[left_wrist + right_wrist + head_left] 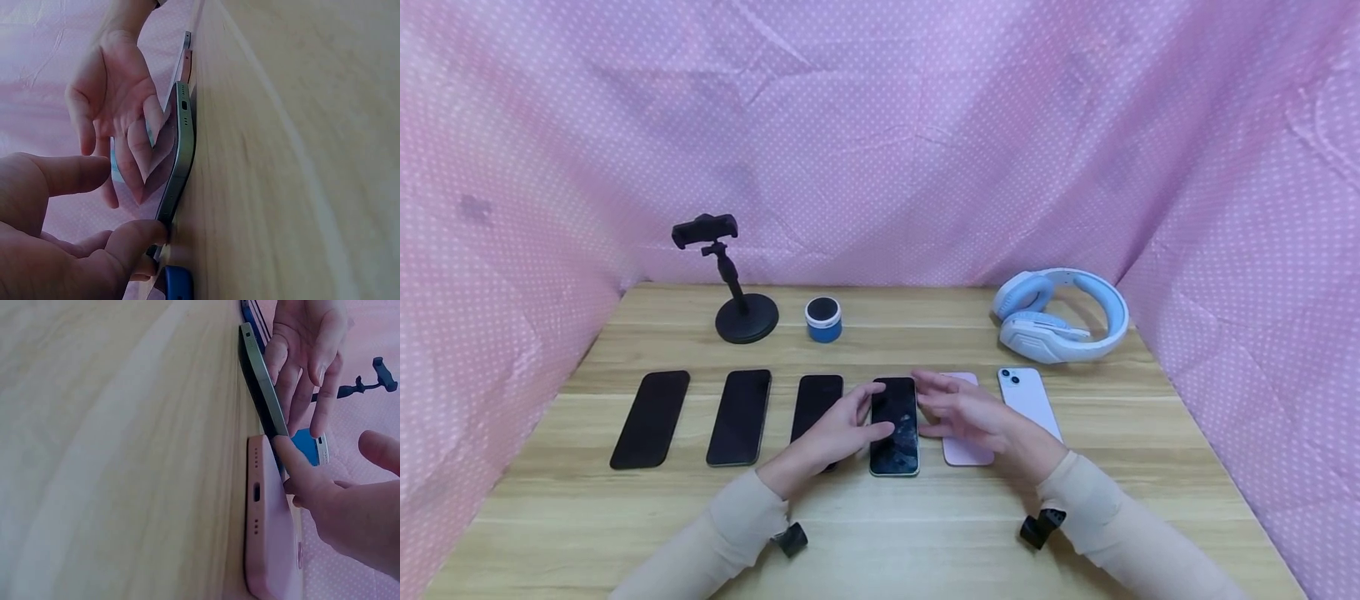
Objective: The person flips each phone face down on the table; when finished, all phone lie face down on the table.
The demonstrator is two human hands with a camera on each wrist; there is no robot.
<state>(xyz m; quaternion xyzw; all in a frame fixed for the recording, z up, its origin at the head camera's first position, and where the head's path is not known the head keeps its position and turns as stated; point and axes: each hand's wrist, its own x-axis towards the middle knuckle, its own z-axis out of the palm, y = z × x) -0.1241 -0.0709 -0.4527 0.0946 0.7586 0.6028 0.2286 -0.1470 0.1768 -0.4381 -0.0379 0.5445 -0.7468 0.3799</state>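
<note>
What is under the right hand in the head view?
A pink phone; its top and lower end show past the right hand, but most of its middle is covered from sight.

On the worktop (pixel 917 542) I record one row, from left to right: first phone (pixel 651 419), second phone (pixel 739 417), third phone (pixel 817 404), fourth phone (pixel 895 437), fifth phone (pixel 967 450) and sixth phone (pixel 1032 404). My left fingers (pixel 861 396) are at the fourth phone's left edge, on the side of the third; my right fingers (pixel 936 383) are at its right edge, on the side of the fifth. Behind the row, the phone stand (pixel 747 318) is behind the second phone, the speaker (pixel 824 325) behind the third, the headphones (pixel 1037 337) behind the sixth and extending to its right. Cloth (pixel 880 167) hangs behind the worktop and along both sides.
</note>
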